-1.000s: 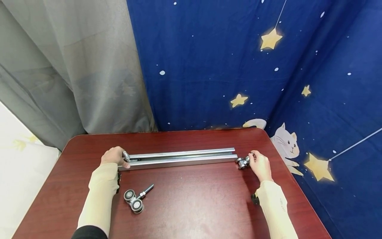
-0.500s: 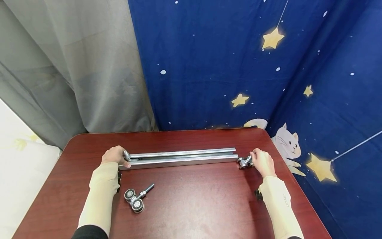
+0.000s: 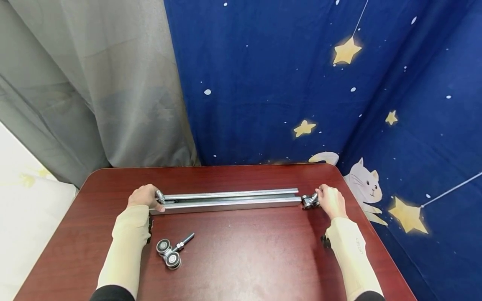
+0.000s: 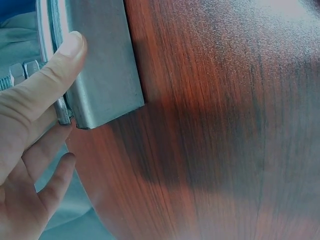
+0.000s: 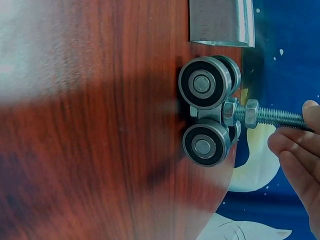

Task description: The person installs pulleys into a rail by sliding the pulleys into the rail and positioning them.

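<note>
A silver metal track rail [image 3: 233, 204] lies lengthwise across the far part of the table, its slot facing up. My left hand [image 3: 142, 197] grips its left end; in the left wrist view the thumb [image 4: 60, 70] presses over the rail's edge. Beside these fingers a threaded bolt with nuts [image 4: 22, 74] sticks up from the slot; what it joins is mostly hidden. At the opposite end, my right hand [image 3: 332, 201] pinches the bolt of a roller trolley [image 5: 205, 112]. Its wheels stand just outside the rail's open end, with a small gap visible in the right wrist view.
A second roller trolley [image 3: 169, 253] lies on its side on the reddish-brown table [image 3: 241, 259], in front of the left part of the rail. A grey curtain [image 3: 113, 83] and a blue starry curtain [image 3: 263, 83] hang behind the table's far edge.
My right hand has shifted slightly away from me with the roller trolley, bringing it closer in line with the rail's end. My left hand stays on the rail.
</note>
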The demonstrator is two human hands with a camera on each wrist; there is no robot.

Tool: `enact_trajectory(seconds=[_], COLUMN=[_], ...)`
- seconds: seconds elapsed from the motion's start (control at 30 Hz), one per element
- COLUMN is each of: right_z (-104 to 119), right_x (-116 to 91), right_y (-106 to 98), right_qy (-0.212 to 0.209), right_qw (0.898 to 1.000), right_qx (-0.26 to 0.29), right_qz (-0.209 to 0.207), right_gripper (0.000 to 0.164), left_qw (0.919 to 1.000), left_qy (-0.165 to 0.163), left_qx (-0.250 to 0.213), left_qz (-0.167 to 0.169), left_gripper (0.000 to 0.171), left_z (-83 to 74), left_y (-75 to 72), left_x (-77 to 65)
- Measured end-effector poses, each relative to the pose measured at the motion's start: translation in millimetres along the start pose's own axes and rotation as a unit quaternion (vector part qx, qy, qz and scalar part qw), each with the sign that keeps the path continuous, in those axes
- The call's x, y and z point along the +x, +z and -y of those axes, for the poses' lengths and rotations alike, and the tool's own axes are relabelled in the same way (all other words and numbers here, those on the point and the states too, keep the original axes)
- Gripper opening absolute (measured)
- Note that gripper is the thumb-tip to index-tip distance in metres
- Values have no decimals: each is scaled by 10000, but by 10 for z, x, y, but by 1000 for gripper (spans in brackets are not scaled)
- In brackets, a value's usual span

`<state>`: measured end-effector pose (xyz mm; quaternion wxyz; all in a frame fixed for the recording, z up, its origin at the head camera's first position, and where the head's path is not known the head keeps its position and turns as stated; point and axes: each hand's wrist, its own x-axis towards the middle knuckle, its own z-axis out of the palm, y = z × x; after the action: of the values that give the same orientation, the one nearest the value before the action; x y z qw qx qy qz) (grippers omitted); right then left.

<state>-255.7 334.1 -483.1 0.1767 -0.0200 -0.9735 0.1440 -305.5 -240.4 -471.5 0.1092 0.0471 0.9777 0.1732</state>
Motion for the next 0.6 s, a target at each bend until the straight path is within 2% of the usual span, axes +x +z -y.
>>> enact_trajectory(seconds=[0.23,0.6], right_z=[39,164], right_x=[85,209], right_y=[9,61], right_qy=[85,109], right_qw=[9999,9997], right_qx=[-51,-105], right_qz=[47,212], right_gripper=[18,17], left_qw=[9999,9999], left_qy=[-162,-122], left_qx=[-51,-23], left_qz=[-21,30], left_gripper=[36,36], left_z=[-37,-3], left_y=[-21,3], left_x=[-11,6])
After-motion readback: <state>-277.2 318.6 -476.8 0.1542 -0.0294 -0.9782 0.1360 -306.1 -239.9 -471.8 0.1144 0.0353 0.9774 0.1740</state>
